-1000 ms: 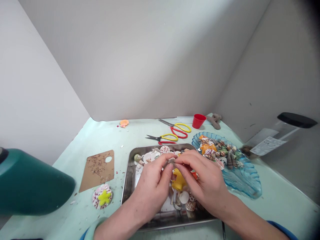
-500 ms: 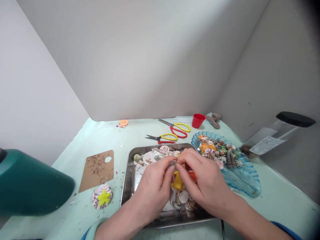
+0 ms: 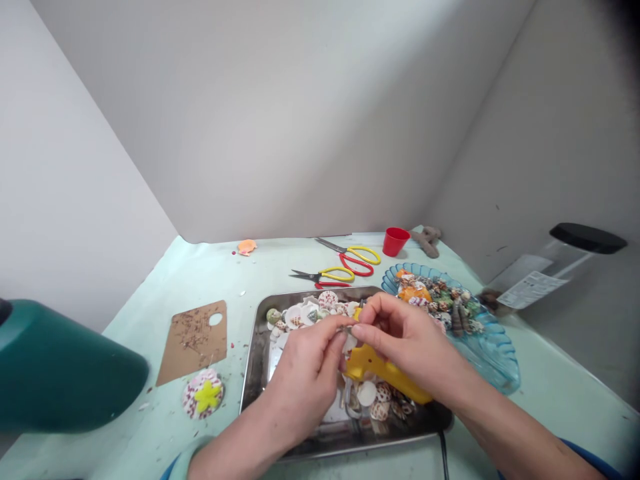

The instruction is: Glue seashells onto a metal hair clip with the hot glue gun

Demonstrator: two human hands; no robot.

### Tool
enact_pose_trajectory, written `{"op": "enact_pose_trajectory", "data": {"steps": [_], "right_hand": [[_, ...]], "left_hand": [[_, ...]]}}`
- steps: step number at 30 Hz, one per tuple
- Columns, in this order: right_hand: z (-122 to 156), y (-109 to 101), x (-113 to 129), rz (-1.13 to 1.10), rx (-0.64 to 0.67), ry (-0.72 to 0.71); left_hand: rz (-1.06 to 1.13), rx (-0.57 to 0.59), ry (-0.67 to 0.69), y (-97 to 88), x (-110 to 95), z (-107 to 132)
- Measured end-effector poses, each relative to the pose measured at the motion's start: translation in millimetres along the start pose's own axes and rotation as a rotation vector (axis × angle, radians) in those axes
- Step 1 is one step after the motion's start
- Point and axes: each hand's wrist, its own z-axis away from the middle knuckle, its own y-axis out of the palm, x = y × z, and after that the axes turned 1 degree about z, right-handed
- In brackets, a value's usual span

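Note:
My left hand (image 3: 310,363) is closed in a pinch above the metal tray (image 3: 257,380). My right hand (image 3: 407,340) faces it, thumb and index finger bent together, its fingertips meeting the left ones. Something small and greyish sits between the fingertips, too covered to name. Below my right hand a yellow glue gun (image 3: 385,375) lies in the tray, its black cord (image 3: 444,453) leaving over the front edge. White seashells (image 3: 295,315) and brown-spotted shells (image 3: 381,407) lie around it.
Two pairs of scissors (image 3: 363,257) lie behind the tray, near a red cup (image 3: 395,241). A blue dish (image 3: 500,360) of shells stands right, beside a clear jar (image 3: 565,267). Leftward are a brown board (image 3: 193,340), a shell piece with a yellow star (image 3: 207,395) and a green bottle (image 3: 70,367).
My right hand has turned and its fingers have loosened, drawing slightly away from the left. More of the yellow glue gun and spotted shells now shows. My left hand has barely moved.

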Motion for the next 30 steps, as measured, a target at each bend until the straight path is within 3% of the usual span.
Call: {"op": "enact_pose_trajectory", "data": {"steps": [5, 12, 21, 30], "right_hand": [[-1.4, -3.6, 4.4, -0.143, 0.098, 0.056], [-0.8, 3.0, -7.2, -0.002, 0.003, -0.041], [2.4, 4.5, -7.1, 0.155, 0.023, -0.22], [7.7, 8.9, -7.9, 0.56, -0.143, -0.529]], "left_hand": [[0.143, 0.051, -0.102, -1.1, -1.4, -1.3], [0.294, 0.037, -0.294, 1.5, 1.9, -2.7], [0.396, -0.026, -0.286, -0.8, 3.3, -6.8], [0.341, -0.047, -0.275, 3.1, 5.2, -5.5]]}}
